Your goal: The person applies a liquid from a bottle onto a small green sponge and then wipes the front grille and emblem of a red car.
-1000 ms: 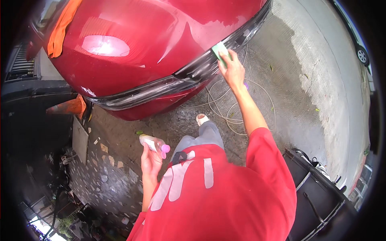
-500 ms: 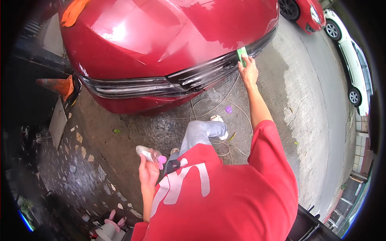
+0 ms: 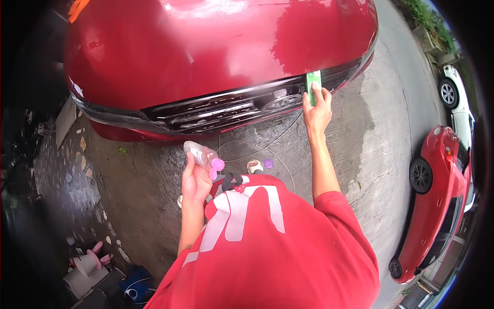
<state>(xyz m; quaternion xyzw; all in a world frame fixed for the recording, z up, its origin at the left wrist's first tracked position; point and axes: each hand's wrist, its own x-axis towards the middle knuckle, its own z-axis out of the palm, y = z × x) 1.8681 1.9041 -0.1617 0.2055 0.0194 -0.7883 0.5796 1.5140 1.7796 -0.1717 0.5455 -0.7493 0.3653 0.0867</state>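
My right hand (image 3: 317,109) grips a green sponge-like block (image 3: 313,82), its far end against the black front grille (image 3: 216,110) of a red car (image 3: 206,41), just under the hood edge. In my left hand (image 3: 195,177), held in front of my body, is a clear plastic bottle (image 3: 201,154) with a flipped-open pink cap, tilted with the cap toward the right. The bottle is well apart from the car. Part of the hood is wet, with an uneven edge to the wet patch.
A thin hose (image 3: 280,164) loops over the wet concrete beside a small purple item (image 3: 268,163). Another red car (image 3: 437,190) and a white car (image 3: 455,98) stand at the right. An orange cloth (image 3: 77,9) lies at the hood's far left. Low at left are a blue object (image 3: 135,286) and pink-and-white items.
My view has shifted to the right, bringing the parked red car into fuller sight. The left hand has raised the bottle toward the car. The green block stays at the grille.
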